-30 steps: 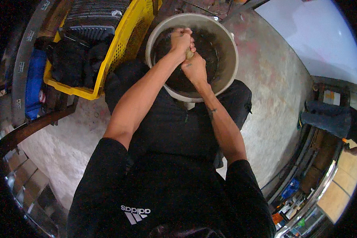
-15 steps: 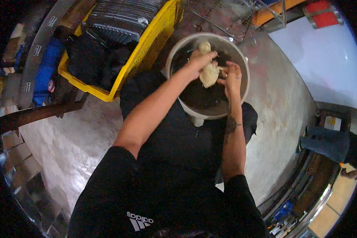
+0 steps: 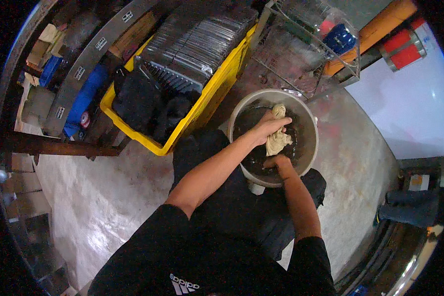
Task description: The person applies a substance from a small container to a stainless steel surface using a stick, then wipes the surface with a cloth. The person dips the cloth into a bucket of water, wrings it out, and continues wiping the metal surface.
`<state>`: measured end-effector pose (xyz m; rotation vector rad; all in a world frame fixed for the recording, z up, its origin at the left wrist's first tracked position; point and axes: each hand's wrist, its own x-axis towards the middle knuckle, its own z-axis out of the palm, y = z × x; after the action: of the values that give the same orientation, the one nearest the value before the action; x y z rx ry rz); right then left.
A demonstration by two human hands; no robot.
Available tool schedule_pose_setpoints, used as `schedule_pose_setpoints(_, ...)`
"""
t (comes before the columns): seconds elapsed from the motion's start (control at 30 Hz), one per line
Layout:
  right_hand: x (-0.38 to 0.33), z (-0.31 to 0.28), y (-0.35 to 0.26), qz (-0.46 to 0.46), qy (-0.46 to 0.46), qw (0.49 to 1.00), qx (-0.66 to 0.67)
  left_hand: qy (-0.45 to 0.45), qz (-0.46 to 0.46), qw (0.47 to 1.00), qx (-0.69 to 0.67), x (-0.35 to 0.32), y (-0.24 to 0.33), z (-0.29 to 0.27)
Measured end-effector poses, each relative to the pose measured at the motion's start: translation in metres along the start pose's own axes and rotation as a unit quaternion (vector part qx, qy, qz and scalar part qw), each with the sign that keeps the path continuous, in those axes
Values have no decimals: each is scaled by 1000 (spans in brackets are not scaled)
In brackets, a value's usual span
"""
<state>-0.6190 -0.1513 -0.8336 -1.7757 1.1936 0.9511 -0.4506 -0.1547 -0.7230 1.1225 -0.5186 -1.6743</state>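
A round grey-beige bucket (image 3: pixel 308 129) stands between my knees with dark liquid (image 3: pixel 251 116) in it. My left hand (image 3: pixel 267 128) is closed around a cream-coloured wet-looking cloth (image 3: pixel 279 143), bunched and hanging over the liquid. Part of the cloth sticks up above the fist and the rest hangs below it. Just below the cloth's lower end, my right hand (image 3: pixel 279 163) reaches down into the near side of the bucket. Its fingers point left and are partly lost in the dark liquid, so their grip does not show.
To the left of the bucket sits a yellow crate (image 3: pixel 165 146) holding dark ribbed panels (image 3: pixel 192 42) and black cloth-like items. A wire rack (image 3: pixel 308 47) with a blue object stands beyond. Right lies a white panel (image 3: pixel 404 98); a person's leg (image 3: pixel 409 207) shows far right.
The view has shifted, so everything sits lower and further right. My right hand has left the cloth's side and dipped lower into the bucket. My left hand still grips the cloth.
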Motion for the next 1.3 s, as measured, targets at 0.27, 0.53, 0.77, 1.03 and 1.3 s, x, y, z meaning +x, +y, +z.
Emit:
schedule_pose_setpoints(0.27, 16, 2, -11, -53, -35, 996, -62, -67, -27, 992, -101, -11, 35, 10)
schedule_pose_setpoints(0.53, 40, 17, -8, -122, -5, 986, -109, -136, 118, 972, -148, -35, 131, -5)
schedule_pose_setpoints(0.77, 30, 7, -15, -225, 149, 960, -71, 128, 417, 826, 357, -13, 281, 19)
schedule_pose_setpoints(1.03, 11, -22, -41, -195, 205, 950, -132, 154, 336, 599, 710, 78, 364, 8)
schedule_pose_setpoints(1.3, 3, -29, -17, -275, 281, 919, 37, 304, 484, 434, 696, 32, 328, 24)
